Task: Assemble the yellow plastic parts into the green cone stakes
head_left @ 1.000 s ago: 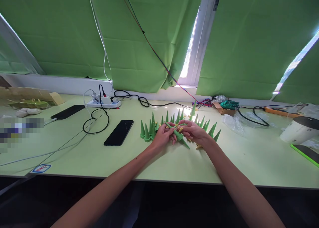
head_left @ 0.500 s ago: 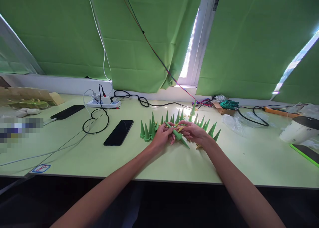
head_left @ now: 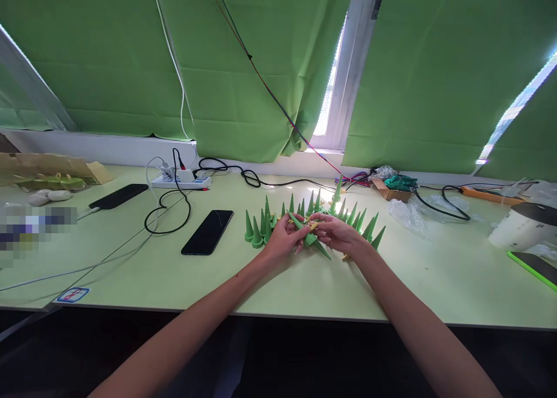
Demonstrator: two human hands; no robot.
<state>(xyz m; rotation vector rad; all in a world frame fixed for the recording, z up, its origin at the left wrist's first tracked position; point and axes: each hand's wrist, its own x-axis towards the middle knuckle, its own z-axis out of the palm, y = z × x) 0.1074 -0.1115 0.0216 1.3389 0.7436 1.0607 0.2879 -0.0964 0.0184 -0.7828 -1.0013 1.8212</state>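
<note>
My left hand is closed on a green spiked piece, whose pointed ends stick out to the upper left and lower right. Pinched in the fingers of my right hand is a small yellow piece, held against the green one. Several green cones stand on the table to the left of my hands and behind them. More green cones lean at the right, beside my right wrist. Small yellow bits lie among the cones, partly hidden by my hands.
A black phone lies left of the cones, with a second phone farther left. Behind stands a power strip with cables. At right are a small cardboard box, plastic bags and a white cup.
My right hand has shifted slightly left, closer to the green piece, and the yellow piece moved with it. My left thumb now reaches farther over the green piece.
</note>
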